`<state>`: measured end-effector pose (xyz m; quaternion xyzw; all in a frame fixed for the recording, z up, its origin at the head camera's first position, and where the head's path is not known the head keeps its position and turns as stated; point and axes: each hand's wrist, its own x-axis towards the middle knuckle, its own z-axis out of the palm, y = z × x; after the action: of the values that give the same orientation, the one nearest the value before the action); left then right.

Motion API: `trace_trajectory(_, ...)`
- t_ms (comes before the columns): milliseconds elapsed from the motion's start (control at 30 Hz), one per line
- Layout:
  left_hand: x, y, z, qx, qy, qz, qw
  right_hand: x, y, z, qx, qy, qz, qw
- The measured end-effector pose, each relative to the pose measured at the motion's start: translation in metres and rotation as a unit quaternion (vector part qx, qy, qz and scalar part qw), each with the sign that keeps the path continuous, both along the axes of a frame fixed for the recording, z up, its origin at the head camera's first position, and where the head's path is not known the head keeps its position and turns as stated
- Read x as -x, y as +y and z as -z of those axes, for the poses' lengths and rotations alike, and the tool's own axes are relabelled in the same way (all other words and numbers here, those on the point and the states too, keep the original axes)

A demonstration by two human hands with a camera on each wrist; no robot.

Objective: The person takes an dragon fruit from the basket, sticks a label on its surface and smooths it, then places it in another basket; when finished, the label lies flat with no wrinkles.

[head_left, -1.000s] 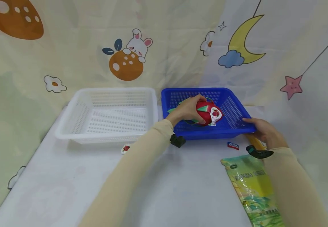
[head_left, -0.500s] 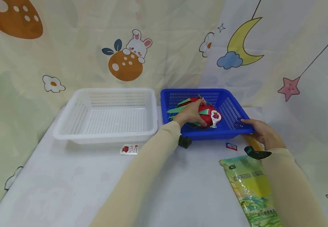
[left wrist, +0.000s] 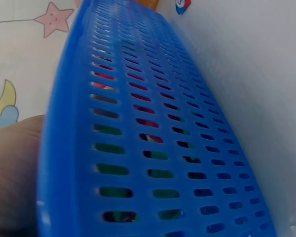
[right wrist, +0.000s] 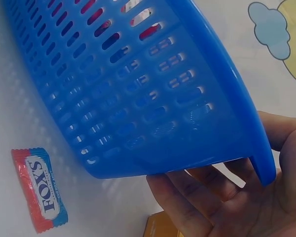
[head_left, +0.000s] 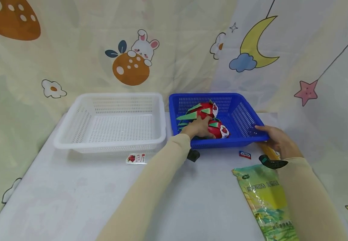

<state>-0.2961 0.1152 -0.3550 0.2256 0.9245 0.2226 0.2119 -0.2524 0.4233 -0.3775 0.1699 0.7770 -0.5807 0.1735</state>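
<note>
Two red dragon fruits with green scales and white labels lie in the blue basket (head_left: 210, 143). My left hand (head_left: 198, 128) reaches over its front rim, thumb and fingers around the leaf end of the front dragon fruit (head_left: 219, 130). The back dragon fruit (head_left: 204, 109) lies just behind that hand. In the left wrist view, the basket's slotted wall (left wrist: 153, 128) hides most of the hand. My right hand (head_left: 280, 140) grips the basket's front right corner, thumb at the rim and fingers underneath, as the right wrist view also shows.
A white basket (head_left: 110, 146) stands to the left. On the table lie a dragon fruit label card (head_left: 136, 158), a small Fox's candy packet (right wrist: 42, 190) and a green-yellow bag (head_left: 264, 201) beside the right forearm. Something yellow (head_left: 269, 150) lies below the right hand.
My left hand has lowered the front dragon fruit deeper into the blue basket, moving slightly toward me, so the back one shows more. My right hand stays on the basket's corner.
</note>
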Motion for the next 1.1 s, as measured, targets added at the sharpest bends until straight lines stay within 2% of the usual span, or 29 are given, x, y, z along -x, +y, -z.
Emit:
trace_trajectory(167, -0.003, -0.003, -0.003, 0.078, 0.007, 0.026, 0.9966, 0.002, -0.002, 0.000, -0.013, -0.009, 0.002, 0.9999)
trace_trajectory(333, -0.007, -0.009, -0.003, 0.108, 0.019, 0.038, 0.9933, 0.004, 0.000, 0.001, -0.015, -0.013, 0.004, 0.9998)
trace_trajectory(500, -0.011, -0.016, -0.006, 0.111, 0.036, 0.045, 0.9921, 0.005, 0.002, 0.001, -0.015, -0.011, -0.001, 0.9998)
trace_trajectory(667, -0.011, -0.031, -0.010, 0.102, 0.064, 0.075, 0.9899, 0.007, 0.007, 0.001, -0.014, -0.007, -0.013, 0.9998)
trace_trajectory(800, -0.013, -0.048, -0.018, 0.099, 0.085, 0.101, 0.9863, 0.008, 0.012, 0.002, -0.026, -0.006, -0.031, 0.9991)
trace_trajectory(967, -0.029, -0.086, -0.037, 0.099, 0.123, 0.133, 0.9784, 0.009, 0.011, 0.003, -0.033, -0.009, -0.042, 0.9986)
trace_trajectory(1100, -0.055, -0.125, -0.047, 0.095, 0.177, 0.146, 0.9686, 0.009, 0.009, 0.005, -0.027, -0.002, -0.051, 0.9984)
